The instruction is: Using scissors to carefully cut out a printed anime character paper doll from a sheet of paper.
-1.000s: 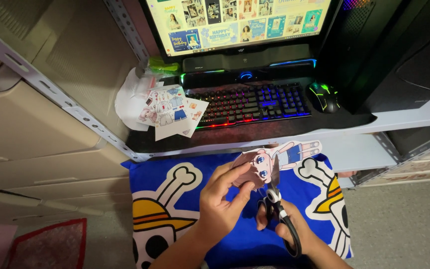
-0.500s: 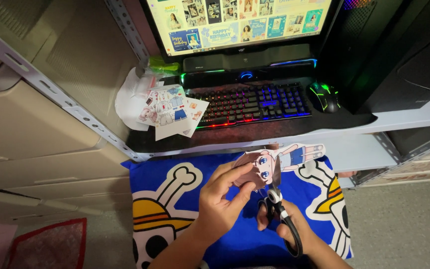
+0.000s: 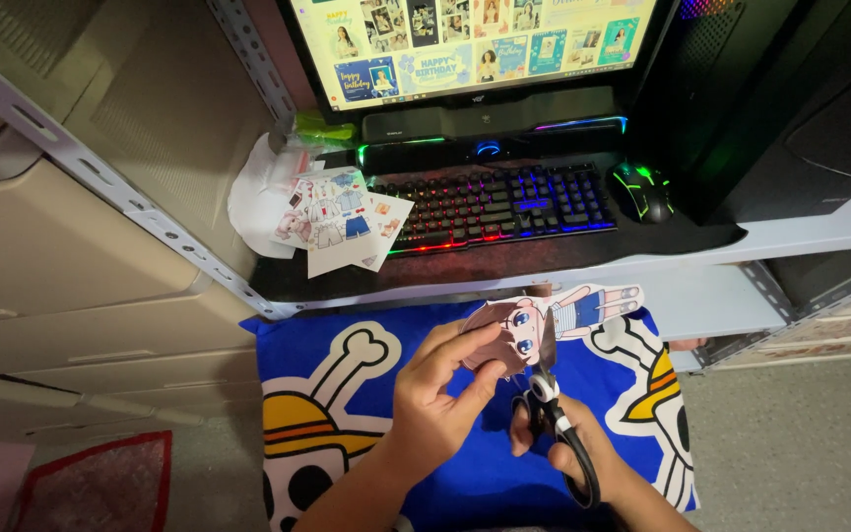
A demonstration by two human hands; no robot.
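Head view, nearest first: at six o'clock the left hand (image 3: 435, 394) pinches the paper doll cut-out (image 3: 544, 320) by its head end, thumb and fingers closed on the paper. Just to its right, at five o'clock, the right hand (image 3: 568, 448) is closed through the loops of a pair of black-handled scissors (image 3: 554, 414), whose blades point up toward twelve o'clock and meet the paper beside the doll's face. The cut-out lies tilted, its legs stretching toward two o'clock, held above a blue cloth (image 3: 445, 345) printed with a skull, crossbones and a straw hat.

Farther off, toward twelve o'clock, a dark counter (image 3: 504, 261) carries a keyboard (image 3: 499, 207) lit in rainbow colours, with a black mouse (image 3: 640, 190) glowing green just beside it at its right end. At eleven o'clock, loose printed sheets of doll clothes (image 3: 337, 219) lie fanned on the counter's left end, partly over a white bag (image 3: 253, 192). Beyond the keyboard stands a monitor (image 3: 475, 49) showing a grid of colourful cards.
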